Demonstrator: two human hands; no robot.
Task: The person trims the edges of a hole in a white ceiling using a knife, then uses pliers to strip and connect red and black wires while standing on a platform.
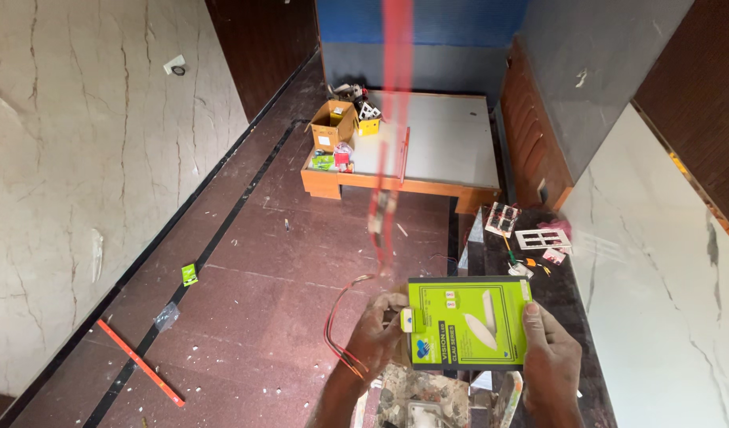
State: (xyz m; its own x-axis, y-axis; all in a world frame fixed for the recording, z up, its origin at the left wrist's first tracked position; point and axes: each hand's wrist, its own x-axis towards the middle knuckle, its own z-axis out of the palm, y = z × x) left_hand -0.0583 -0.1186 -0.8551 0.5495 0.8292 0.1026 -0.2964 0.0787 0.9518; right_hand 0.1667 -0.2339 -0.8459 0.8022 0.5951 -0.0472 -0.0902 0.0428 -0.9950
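Both my hands hold a flat bright-green box point(467, 321) with a picture of a round white lamp on it, low in the middle of the head view. My left hand point(374, 333) grips its left edge at a small flap. My right hand point(551, 357) clasps its right edge, thumb on the front face. Thin red wires point(337, 329) loop just left of my left hand. A blurred red strand point(392, 119) hangs down from above, close to the camera.
A low wooden platform point(428, 147) stands at the far end, with a cardboard box point(333, 120) and small packages on its left corner. White switch plates point(541, 238) and small parts lie on a dark ledge at right. An orange bar point(139, 363) lies on the floor.
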